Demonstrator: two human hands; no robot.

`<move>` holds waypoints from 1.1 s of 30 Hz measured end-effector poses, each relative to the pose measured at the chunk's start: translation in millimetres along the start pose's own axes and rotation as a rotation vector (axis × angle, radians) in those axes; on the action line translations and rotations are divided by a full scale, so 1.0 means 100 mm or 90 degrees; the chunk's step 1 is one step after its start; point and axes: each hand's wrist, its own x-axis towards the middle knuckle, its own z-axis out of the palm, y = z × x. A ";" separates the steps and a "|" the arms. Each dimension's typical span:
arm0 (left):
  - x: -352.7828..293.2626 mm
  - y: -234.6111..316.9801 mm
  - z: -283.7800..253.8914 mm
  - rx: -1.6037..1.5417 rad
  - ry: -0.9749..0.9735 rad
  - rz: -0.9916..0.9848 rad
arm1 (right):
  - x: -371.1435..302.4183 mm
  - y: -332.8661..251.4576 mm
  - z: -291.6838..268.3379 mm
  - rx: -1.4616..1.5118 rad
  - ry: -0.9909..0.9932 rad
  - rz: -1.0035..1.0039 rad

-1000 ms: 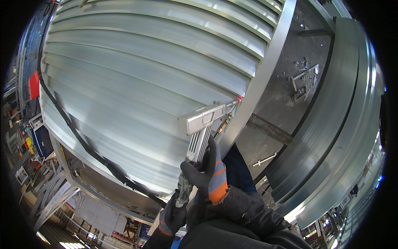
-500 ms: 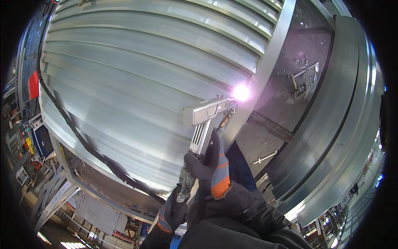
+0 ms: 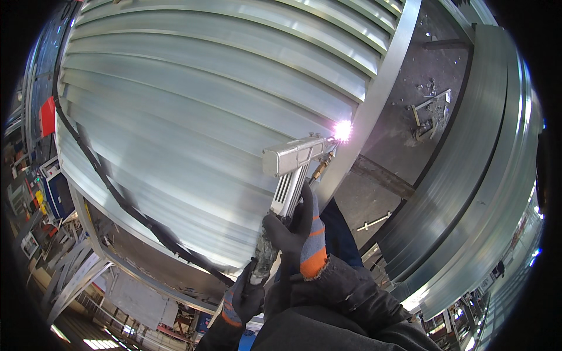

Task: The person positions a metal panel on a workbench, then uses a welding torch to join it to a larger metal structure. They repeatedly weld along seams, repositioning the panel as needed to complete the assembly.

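My right hand [image 3: 295,231], in a dark glove with a grey and orange cuff, is closed round the grip of a silver handheld welding gun [image 3: 295,157]. A brass-coloured fitting [image 3: 320,169] runs along the gun's right side. At its tip a bright pinkish-white weld spot [image 3: 342,131] glows where a slat end meets the metal frame rail [image 3: 366,114]. Lower down, my left hand [image 3: 249,295], gloved alike, wraps round the dark wrapped cable end [image 3: 266,254] below the grip. The silvery slatted panel [image 3: 193,123] spreads left of the gun. Glare hides the joint itself.
A thick black cable [image 3: 126,205] crosses the panel's left side down toward my left hand. Long metal profiles [image 3: 462,175] lie stacked at the right. Between them and the rail, scrap pieces [image 3: 430,117] lie on the floor. A red object [image 3: 47,117] is at the far left.
The weld glow has become smaller. The gun and right hand have shifted very slightly right in the picture, along with the slats and rail. Both hands keep their hold.
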 end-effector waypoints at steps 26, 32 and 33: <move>-0.16 -0.21 -0.01 0.123 0.014 0.040 | -0.15 0.16 -0.01 -0.053 -0.017 -0.035; -0.19 -0.35 0.02 0.123 0.052 0.066 | -0.22 0.22 -0.01 -0.054 -0.005 -0.029; -0.19 -0.37 0.02 0.121 0.049 0.075 | -0.22 0.23 -0.01 -0.047 -0.007 -0.030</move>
